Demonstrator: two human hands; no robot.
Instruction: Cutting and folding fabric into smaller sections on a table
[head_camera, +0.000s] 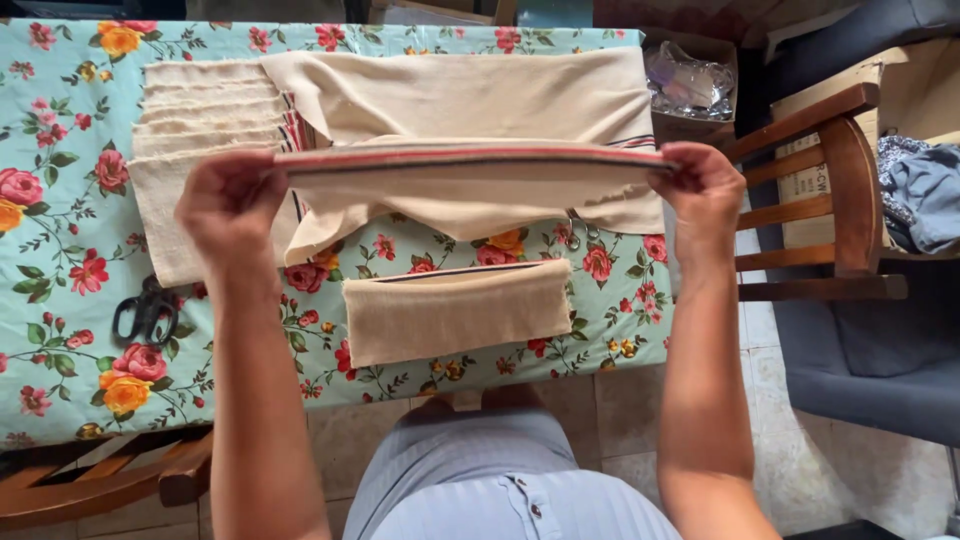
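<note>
A beige cloth (470, 185) with a red and dark striped edge is stretched flat between my two hands above the floral table. My left hand (232, 205) pinches its left end and my right hand (703, 190) pinches its right end. The rest of the same beige fabric (470, 95) lies spread on the table behind it. In front of it rests a small folded beige cloth (458, 310), near the table's front edge.
A stack of folded beige cloths (205, 115) lies at the back left on the floral tablecloth (60, 260). Black scissors (145, 312) sit at the left. A wooden chair (825, 190) stands to the right, with a grey garment (920, 195) beyond it.
</note>
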